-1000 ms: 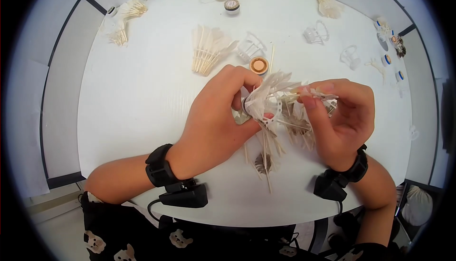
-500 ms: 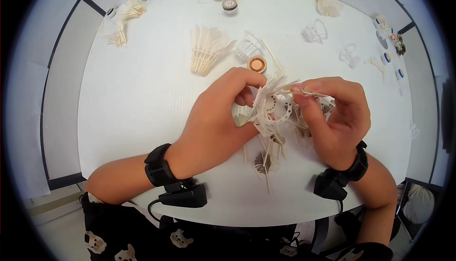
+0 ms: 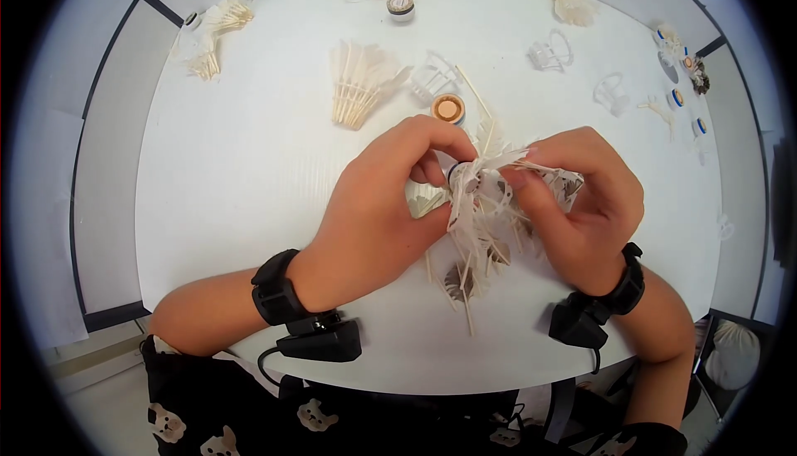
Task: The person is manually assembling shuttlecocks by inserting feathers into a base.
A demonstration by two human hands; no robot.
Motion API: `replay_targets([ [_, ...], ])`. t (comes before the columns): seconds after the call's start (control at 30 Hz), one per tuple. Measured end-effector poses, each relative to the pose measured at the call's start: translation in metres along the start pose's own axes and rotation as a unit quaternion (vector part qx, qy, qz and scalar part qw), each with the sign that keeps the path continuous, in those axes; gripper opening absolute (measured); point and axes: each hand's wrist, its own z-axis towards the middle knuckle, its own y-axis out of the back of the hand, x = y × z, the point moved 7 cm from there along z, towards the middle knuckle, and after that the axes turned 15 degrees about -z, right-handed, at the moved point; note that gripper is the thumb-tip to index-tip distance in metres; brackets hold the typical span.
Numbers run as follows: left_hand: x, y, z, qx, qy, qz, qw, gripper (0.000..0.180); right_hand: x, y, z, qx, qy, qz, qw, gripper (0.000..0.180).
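Two bare hands meet just right of the middle of the white round table (image 3: 249, 174), both pinched on one ragged shuttlecock (image 3: 481, 194). From 8 o'clock, the left hand (image 3: 378, 207) grips its cork end; from 4 o'clock, the right hand (image 3: 581, 207) clamps the feathers. Loose feathers (image 3: 465, 277) lie just beneath at 6 o'clock. A cork base (image 3: 448, 109) sits near at 12 o'clock, with a feather bundle (image 3: 357, 82) at 11 o'clock.

No packages, labels, signs or screens are in view.
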Motion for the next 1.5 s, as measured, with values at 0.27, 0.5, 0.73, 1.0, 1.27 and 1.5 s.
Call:
replay_targets([
  [0.27,0.001,0.0,-0.001,-0.007,0.01,-0.01,1.0,0.047,-0.003,-0.004,0.001,0.011,-0.02,0.005,1.0,0.015],
  [0.5,0.004,0.0,0.0,-0.008,0.014,-0.023,1.0,0.044,-0.004,-0.004,0.001,0.004,-0.022,0.012,1.0,0.014],
  [0.73,0.002,0.0,0.0,-0.006,-0.002,-0.009,1.0,0.045,-0.002,-0.005,0.002,0.016,-0.019,0.005,1.0,0.013],
  [1.0,-0.001,0.001,0.0,-0.006,-0.002,0.017,1.0,0.044,-0.003,-0.01,-0.001,0.075,-0.052,0.018,0.996,0.018],
  [1.27,0.002,0.004,-0.001,-0.007,0.061,-0.002,0.998,0.051,-0.02,-0.002,-0.004,-0.013,-0.129,0.048,0.99,0.026],
  [1.5,0.003,0.013,0.0,-0.101,0.022,-0.038,0.994,0.036,-0.018,-0.023,-0.006,0.127,-0.093,-0.237,0.959,0.047],
])
